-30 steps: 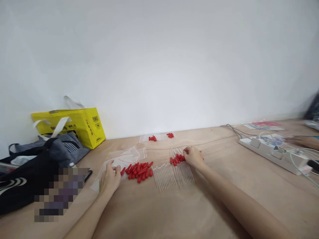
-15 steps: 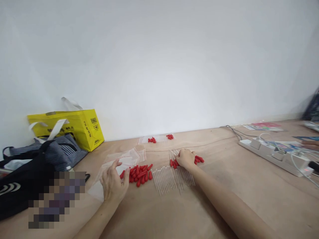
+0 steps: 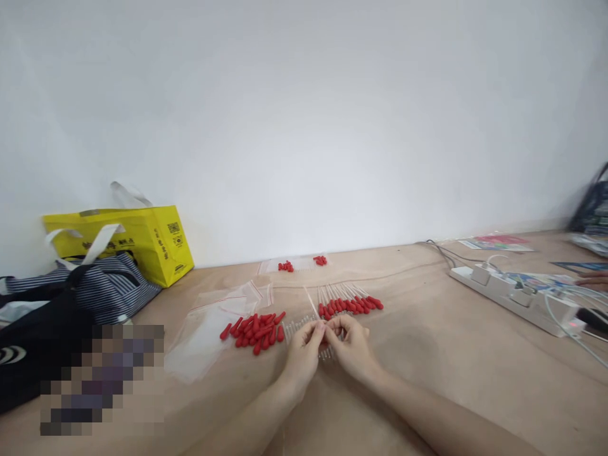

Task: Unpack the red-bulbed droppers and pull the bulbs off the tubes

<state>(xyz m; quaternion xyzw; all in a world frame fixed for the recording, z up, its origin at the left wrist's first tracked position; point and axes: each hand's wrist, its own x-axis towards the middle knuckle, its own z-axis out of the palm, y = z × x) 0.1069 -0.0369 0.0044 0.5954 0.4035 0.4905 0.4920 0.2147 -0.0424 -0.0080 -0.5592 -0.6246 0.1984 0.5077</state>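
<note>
My left hand (image 3: 304, 349) and my right hand (image 3: 351, 347) meet fingertip to fingertip, both closed on one dropper. Its thin glass tube (image 3: 311, 302) points away from me, and a bit of red shows between the fingers. Beneath the hands lies a row of clear glass tubes (image 3: 292, 327), partly hidden. Just beyond my right hand, droppers with red bulbs (image 3: 351, 306) are lined up, tubes pointing to the wall. A pile of loose red rubber bulbs (image 3: 256, 330) rests left of my left hand.
Clear zip bags (image 3: 202, 335) lie flat at left, another bag with red bulbs (image 3: 285, 266) near the wall. A yellow bag (image 3: 164, 247), striped bag (image 3: 121, 282) and black bag (image 3: 57, 354) stand far left. A power strip (image 3: 510, 297) with cables and another person's hand (image 3: 593, 280) are right.
My left hand has moved right from the loose bulbs, and my right hand has come back toward me from the lined-up droppers. They now meet over the glass tubes.
</note>
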